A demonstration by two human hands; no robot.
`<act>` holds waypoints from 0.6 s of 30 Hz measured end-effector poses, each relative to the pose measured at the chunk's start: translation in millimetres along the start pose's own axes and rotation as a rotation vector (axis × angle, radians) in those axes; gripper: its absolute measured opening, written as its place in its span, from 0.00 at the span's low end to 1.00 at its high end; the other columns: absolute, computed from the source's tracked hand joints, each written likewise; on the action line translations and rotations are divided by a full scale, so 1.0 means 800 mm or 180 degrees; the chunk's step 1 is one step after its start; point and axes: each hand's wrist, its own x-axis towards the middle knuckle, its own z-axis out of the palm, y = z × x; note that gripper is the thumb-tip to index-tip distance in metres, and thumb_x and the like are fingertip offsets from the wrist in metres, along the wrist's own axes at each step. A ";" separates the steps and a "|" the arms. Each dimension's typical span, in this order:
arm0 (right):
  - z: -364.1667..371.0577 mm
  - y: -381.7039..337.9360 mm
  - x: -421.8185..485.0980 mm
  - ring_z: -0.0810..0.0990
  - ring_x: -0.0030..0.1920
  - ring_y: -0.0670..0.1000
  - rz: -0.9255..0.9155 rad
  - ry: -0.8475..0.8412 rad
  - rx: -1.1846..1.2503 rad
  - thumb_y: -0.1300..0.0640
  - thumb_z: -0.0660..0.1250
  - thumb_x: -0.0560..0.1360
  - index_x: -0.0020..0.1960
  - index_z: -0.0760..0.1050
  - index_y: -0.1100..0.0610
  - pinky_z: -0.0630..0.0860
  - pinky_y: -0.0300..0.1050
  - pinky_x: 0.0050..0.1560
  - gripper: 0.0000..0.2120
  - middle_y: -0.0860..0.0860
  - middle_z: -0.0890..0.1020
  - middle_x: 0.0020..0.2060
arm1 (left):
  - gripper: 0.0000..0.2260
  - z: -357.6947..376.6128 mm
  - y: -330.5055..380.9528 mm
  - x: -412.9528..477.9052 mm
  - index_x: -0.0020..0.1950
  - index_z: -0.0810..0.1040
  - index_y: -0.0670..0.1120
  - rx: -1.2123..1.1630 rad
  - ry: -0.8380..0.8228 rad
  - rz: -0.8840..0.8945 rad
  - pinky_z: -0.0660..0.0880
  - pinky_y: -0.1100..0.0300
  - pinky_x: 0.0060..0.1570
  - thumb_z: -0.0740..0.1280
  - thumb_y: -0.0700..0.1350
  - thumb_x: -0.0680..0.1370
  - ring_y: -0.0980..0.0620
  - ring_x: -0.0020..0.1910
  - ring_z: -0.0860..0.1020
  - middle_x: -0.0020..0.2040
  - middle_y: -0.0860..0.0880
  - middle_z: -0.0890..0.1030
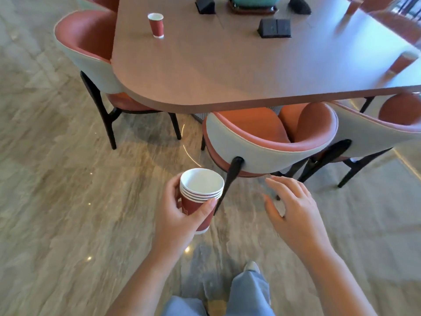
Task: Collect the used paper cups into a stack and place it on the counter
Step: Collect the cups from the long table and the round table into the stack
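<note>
My left hand (180, 215) grips a stack of several red paper cups (200, 197) with white rims, held upright over the floor below the table's near edge. My right hand (289, 208) hovers to the right of the stack with fingers spread and relaxed, holding nothing. A single red paper cup (156, 25) stands upright on the brown table (227, 71), far left side near the table's edge. At the right edge of the table there may be another red cup (402, 62), too blurred to tell.
Red-and-grey chairs surround the table: one at the left (91, 55), one tucked in at the near edge (268, 142), another to the right (376, 131). Black boxes (274, 28) and a teal item on a tray (252, 3) sit mid-table. Marble floor (57, 201) lies to the left.
</note>
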 end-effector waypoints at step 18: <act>-0.063 0.157 0.121 0.75 0.57 0.56 -0.0491 -0.0376 0.0329 0.59 0.69 0.71 0.59 0.75 0.59 0.73 0.55 0.55 0.17 0.52 0.78 0.55 | 0.30 0.168 0.059 0.042 0.57 0.71 0.59 0.0069 0.0359 0.0047 0.74 0.72 0.46 0.75 0.59 0.57 0.63 0.53 0.78 0.53 0.64 0.78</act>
